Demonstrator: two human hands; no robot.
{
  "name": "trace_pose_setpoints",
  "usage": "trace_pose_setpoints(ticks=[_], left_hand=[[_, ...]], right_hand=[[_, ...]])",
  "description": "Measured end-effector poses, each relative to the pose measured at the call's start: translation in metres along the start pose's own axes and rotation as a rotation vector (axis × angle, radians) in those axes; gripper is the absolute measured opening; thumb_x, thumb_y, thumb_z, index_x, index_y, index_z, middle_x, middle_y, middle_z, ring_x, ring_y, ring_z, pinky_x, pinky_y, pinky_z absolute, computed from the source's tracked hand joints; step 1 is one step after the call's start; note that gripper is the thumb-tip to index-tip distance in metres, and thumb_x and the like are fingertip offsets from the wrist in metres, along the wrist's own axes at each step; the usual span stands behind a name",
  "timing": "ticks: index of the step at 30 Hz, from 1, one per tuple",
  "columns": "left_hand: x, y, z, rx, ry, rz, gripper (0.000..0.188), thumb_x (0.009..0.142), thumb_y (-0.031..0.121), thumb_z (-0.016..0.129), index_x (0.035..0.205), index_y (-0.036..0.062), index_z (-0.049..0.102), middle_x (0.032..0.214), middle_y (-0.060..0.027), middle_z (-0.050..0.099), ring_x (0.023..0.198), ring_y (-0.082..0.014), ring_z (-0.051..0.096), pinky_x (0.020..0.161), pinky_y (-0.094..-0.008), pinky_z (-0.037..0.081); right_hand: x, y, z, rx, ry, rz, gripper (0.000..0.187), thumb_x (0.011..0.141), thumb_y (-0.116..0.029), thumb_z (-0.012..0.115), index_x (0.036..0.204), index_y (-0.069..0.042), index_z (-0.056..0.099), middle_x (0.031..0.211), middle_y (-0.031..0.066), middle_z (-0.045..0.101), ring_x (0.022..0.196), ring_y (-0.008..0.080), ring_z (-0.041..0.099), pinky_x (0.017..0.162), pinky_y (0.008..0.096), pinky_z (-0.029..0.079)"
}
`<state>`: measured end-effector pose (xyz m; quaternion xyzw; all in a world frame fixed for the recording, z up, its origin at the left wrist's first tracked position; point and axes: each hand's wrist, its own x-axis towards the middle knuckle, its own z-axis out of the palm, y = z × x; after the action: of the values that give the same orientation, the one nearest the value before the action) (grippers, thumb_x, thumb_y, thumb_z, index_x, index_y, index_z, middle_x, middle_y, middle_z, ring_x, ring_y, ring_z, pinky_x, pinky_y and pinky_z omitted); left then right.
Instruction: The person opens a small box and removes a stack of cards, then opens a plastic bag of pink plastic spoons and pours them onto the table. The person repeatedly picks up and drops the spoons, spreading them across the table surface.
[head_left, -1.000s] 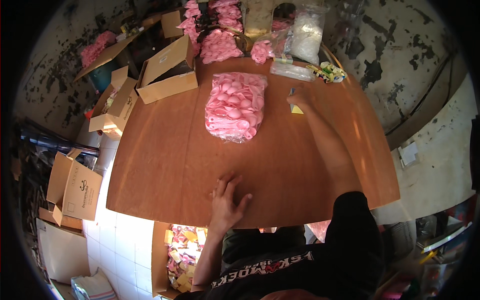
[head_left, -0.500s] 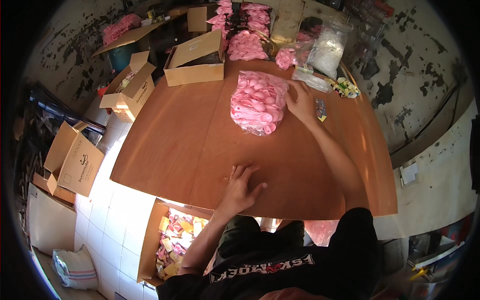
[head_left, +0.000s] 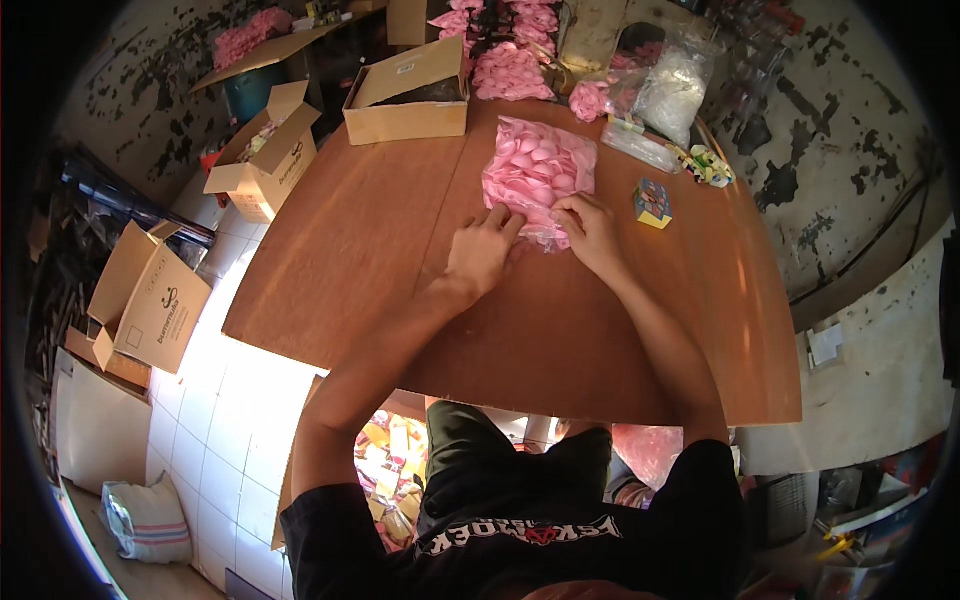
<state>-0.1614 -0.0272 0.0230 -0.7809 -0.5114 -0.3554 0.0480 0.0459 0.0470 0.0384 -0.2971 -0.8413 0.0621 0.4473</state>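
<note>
Amid roomy tabletop [head_left: 370,240], both hands [head_left: 482,250] [head_left: 592,235] touch the bag [head_left: 540,165] at its near edge

Brown table [head_left: 560,340], bright white tile flr [head_left: 215,415] to L, pale walls [head_left: 840,110] w/ dark patches, prob. peeling.

Place: packing workshop, apparently | open cardboard boxes [head_left: 262,192], 9 to 11 o'clock | piled pink-filled bags [head_left: 512,74], 12 o'clock | flaking wall [head_left: 830,120], 2 o'clock | wooden table [head_left: 390,235], centre

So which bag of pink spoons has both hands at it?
The bag left of the small blue-and-yellow box, with left hand and right hand at its near end; the pink bags heaped farther back have no hands on them.
</note>
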Motion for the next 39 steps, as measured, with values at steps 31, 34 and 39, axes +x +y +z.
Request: trace_pose_setpoints(ticks=[31, 34, 39], left_hand=[[-0.008, -0.003, 0.008, -0.29, 0.009, 0.191, 0.01, 0.086, 0.018, 0.073, 0.088, 0.0089, 0.072, 0.09, -0.0007, 0.054, 0.092, -0.019, 0.05, 0.085, -0.0368, 0.029], [-0.009, -0.001, 0.008, -0.273, 0.002, 0.173, 0.01, 0.086, 0.018, 0.073, 0.088, 0.009, 0.072, 0.09, -0.0011, 0.054, 0.093, -0.0195, 0.05, 0.085, -0.037, 0.029], [-0.009, 0.004, 0.007, -0.229, 0.002, 0.199, 0.011, 0.083, 0.015, 0.073, 0.091, 0.0073, 0.071, 0.091, -0.0024, 0.055, 0.094, -0.021, 0.051, 0.085, -0.0371, 0.03]], right_hand=[[-0.049, -0.025, 0.006, -0.219, 0.193, -0.412, 0.04, 0.071, -0.003, 0.076, 0.102, -0.013, 0.053, 0.087, -0.0036, 0.065, 0.078, 0.0164, 0.06, 0.077, 0.0369, 0.039], [-0.05, -0.028, 0.005, -0.242, 0.197, -0.455, 0.039, 0.072, -0.003, 0.075, 0.103, -0.013, 0.052, 0.088, -0.0027, 0.065, 0.076, 0.0167, 0.059, 0.075, 0.0366, 0.039], [-0.051, -0.036, 0.003, -0.317, 0.126, -0.43, 0.042, 0.075, -0.004, 0.075, 0.111, -0.012, 0.054, 0.09, -0.0024, 0.064, 0.077, 0.0169, 0.058, 0.074, 0.0365, 0.039]])
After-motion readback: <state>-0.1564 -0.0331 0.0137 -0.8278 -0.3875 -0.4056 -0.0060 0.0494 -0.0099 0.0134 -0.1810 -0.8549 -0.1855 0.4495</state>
